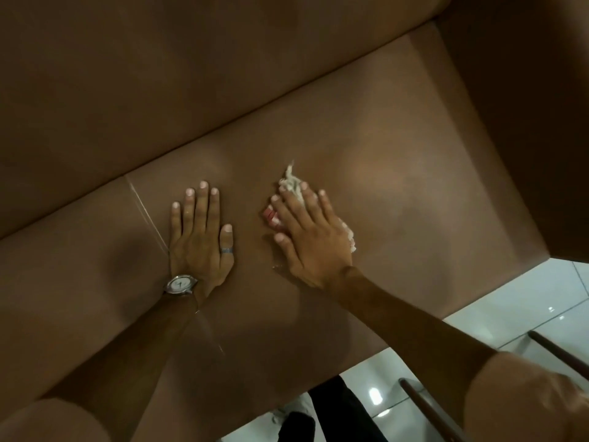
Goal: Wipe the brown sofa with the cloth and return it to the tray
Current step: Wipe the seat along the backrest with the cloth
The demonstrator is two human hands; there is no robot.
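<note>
Closest to the lens, two bare forearms reach forward over the front edge of the smooth brown leather-look sofa (366, 129), whose seat cushion fills most of the head view. Beyond the wrist with the round silver wristwatch (180, 284), the left hand (199, 240) lies flat and empty on the seat, fingers spread, palm down, over the pale seam that crosses the cushion; it looks like a brace for leaning.

Just to the right of that seam and well short of the backrest crease, the right hand (307, 237) presses palm-down on the crumpled off-white cloth with a red-striped edge (291, 183). Its fingers are splayed over the fabric, not curled round it, so the cloth is pinned against the seat, not gripped. Frayed white fabric pokes out past the fingertips toward the backrest, a red patch shows beside the index finger, and a further bit peeks from under the heel of the hand on the side away from the seam.

The cloth's long axis seems to run with the hand, from the front edge toward the backrest. Unwiped seat appears to stretch from the cloth away from the seam toward the armrest, so a sideways sweep that way suits the right hand. No tray is visible.
</note>
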